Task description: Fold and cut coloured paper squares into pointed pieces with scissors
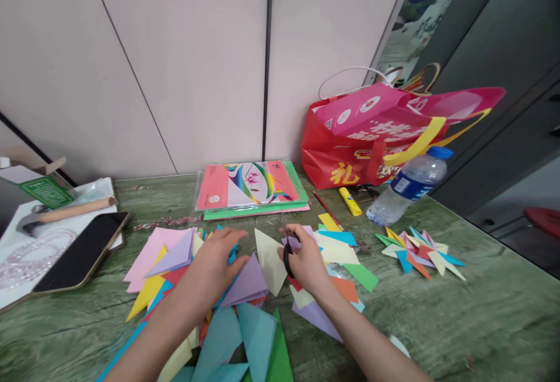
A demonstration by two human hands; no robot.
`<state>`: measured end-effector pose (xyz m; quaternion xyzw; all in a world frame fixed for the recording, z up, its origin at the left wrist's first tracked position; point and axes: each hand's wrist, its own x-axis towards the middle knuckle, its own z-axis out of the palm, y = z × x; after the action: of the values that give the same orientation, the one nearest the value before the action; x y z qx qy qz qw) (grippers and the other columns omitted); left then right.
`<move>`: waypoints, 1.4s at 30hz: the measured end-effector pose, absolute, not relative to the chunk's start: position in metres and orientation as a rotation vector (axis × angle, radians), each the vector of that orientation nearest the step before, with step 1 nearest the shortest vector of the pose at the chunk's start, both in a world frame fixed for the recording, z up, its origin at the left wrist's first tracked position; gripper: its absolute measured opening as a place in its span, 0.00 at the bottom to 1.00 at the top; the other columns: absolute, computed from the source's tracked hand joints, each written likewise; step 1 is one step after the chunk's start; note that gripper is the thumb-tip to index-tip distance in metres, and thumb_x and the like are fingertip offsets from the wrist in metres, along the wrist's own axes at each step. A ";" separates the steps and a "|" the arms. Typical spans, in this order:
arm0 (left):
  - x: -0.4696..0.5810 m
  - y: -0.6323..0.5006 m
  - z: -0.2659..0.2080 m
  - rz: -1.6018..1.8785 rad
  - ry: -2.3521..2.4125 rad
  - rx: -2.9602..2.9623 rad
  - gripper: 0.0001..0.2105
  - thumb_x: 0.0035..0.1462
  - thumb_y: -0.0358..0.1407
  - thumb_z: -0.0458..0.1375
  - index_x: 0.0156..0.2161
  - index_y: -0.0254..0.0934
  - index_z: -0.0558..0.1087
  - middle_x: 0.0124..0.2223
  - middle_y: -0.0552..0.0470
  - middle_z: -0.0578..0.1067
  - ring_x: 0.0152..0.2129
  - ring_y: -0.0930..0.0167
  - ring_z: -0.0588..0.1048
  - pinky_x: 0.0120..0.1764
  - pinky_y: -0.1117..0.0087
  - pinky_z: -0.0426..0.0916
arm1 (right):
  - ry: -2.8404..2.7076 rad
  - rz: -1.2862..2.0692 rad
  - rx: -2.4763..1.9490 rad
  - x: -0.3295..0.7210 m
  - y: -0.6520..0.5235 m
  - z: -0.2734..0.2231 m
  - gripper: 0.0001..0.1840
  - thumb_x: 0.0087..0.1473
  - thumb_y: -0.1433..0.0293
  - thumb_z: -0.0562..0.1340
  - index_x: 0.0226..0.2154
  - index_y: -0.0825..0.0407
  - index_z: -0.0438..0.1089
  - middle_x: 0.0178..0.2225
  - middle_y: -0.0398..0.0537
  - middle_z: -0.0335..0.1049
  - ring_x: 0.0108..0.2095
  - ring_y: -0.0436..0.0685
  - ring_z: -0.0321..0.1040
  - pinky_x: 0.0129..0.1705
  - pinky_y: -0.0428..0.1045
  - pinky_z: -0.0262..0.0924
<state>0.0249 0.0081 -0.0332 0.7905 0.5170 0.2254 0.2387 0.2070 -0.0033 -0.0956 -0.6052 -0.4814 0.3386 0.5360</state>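
Note:
My right hand (304, 258) is closed round scissors (287, 258), whose black handle loop shows at the fingers; the blades are mostly hidden. Between my hands a cream folded paper (269, 262) stands with a point up, its right edge by my right fingers; I cannot tell whether they touch it. My left hand (221, 259) is open, thumb and fingers apart, over a pile of coloured paper. Beside its thumb lies a purple folded paper (248, 283). Nearer me are teal folded papers (258, 335). Cut paper pieces, such as an orange one (345, 288), lie around my right hand.
A pack of coloured paper (251, 186) lies at the back. On the right stand a red bag (336, 154), a water bottle (405, 186), a yellow glue stick (350, 201) and a folded paper star (420, 252). A phone (83, 251) and hammer (74, 210) lie left.

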 end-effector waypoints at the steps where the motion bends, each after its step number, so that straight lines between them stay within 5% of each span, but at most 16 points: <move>1: 0.029 0.006 -0.037 0.604 1.352 2.074 0.14 0.46 0.32 0.58 0.41 0.38 0.75 0.44 0.43 0.76 0.43 0.56 0.72 0.47 0.58 0.62 | -1.163 0.804 -1.448 0.208 -0.002 -0.098 0.17 0.31 0.78 0.61 0.30 0.50 0.68 0.32 0.46 0.70 0.34 0.59 0.65 0.36 0.52 0.59; 8: 0.039 0.001 -0.041 0.629 1.281 1.772 0.14 0.50 0.39 0.56 0.42 0.35 0.72 0.35 0.45 0.78 0.29 0.64 0.77 0.32 0.66 0.69 | -1.154 0.848 -1.414 0.210 0.000 -0.095 0.15 0.31 0.78 0.59 0.29 0.51 0.66 0.28 0.43 0.68 0.29 0.56 0.65 0.31 0.50 0.60; 15: 0.032 0.005 -0.025 0.716 1.177 1.173 0.29 0.59 0.51 0.44 0.58 0.33 0.51 0.24 0.50 0.75 0.18 0.67 0.76 0.25 0.66 0.71 | -1.166 0.868 -1.152 0.200 -0.014 -0.076 0.12 0.41 0.73 0.62 0.33 0.50 0.63 0.34 0.46 0.67 0.31 0.54 0.67 0.33 0.49 0.64; 19: 0.024 0.009 -0.020 0.747 1.063 0.980 0.33 0.56 0.56 0.44 0.59 0.36 0.53 0.27 0.45 0.78 0.21 0.64 0.78 0.29 0.62 0.72 | -1.497 0.562 -0.922 0.198 -0.025 -0.071 0.14 0.44 0.80 0.57 0.34 0.49 0.66 0.37 0.50 0.66 0.37 0.56 0.67 0.35 0.50 0.64; 22: 0.019 0.014 -0.017 0.716 0.974 0.894 0.32 0.55 0.58 0.42 0.51 0.33 0.66 0.30 0.41 0.79 0.25 0.62 0.79 0.33 0.61 0.72 | -1.769 0.390 -0.804 0.198 -0.029 -0.069 0.19 0.45 0.84 0.54 0.37 0.49 0.68 0.36 0.50 0.66 0.35 0.55 0.66 0.33 0.48 0.63; 27: 0.017 0.016 -0.014 0.852 1.058 0.896 0.18 0.50 0.48 0.59 0.28 0.30 0.76 0.29 0.41 0.79 0.28 0.64 0.78 0.34 0.66 0.73 | -1.755 0.330 -0.838 0.197 -0.029 -0.068 0.19 0.46 0.83 0.54 0.37 0.48 0.67 0.37 0.50 0.65 0.33 0.54 0.65 0.31 0.49 0.63; 29: 0.019 0.016 -0.015 0.938 1.117 0.954 0.11 0.42 0.38 0.66 0.29 0.31 0.76 0.29 0.46 0.79 0.24 0.69 0.76 0.28 0.72 0.71 | -1.602 0.345 -0.910 0.197 -0.028 -0.068 0.16 0.46 0.82 0.56 0.37 0.49 0.66 0.37 0.50 0.64 0.37 0.56 0.65 0.36 0.51 0.63; 33: 0.023 0.012 -0.019 1.109 1.103 1.128 0.14 0.41 0.32 0.67 0.37 0.35 0.76 0.35 0.51 0.78 0.28 0.73 0.75 0.29 0.77 0.68 | -1.159 0.600 -1.054 0.198 -0.022 -0.067 0.10 0.48 0.72 0.62 0.36 0.50 0.63 0.37 0.49 0.65 0.40 0.57 0.66 0.43 0.54 0.62; 42: 0.038 -0.008 -0.013 0.838 1.038 1.387 0.19 0.49 0.33 0.60 0.48 0.38 0.73 0.31 0.51 0.79 0.25 0.70 0.75 0.27 0.75 0.67 | -0.874 1.048 -1.023 0.198 -0.020 -0.064 0.22 0.37 0.65 0.71 0.34 0.49 0.63 0.26 0.37 0.63 0.28 0.51 0.63 0.33 0.47 0.60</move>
<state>0.0383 -0.0081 -0.0128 0.5914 0.4424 0.3572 0.5717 0.1980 -0.0202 -0.0641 -0.4516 -0.3861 0.4628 0.6579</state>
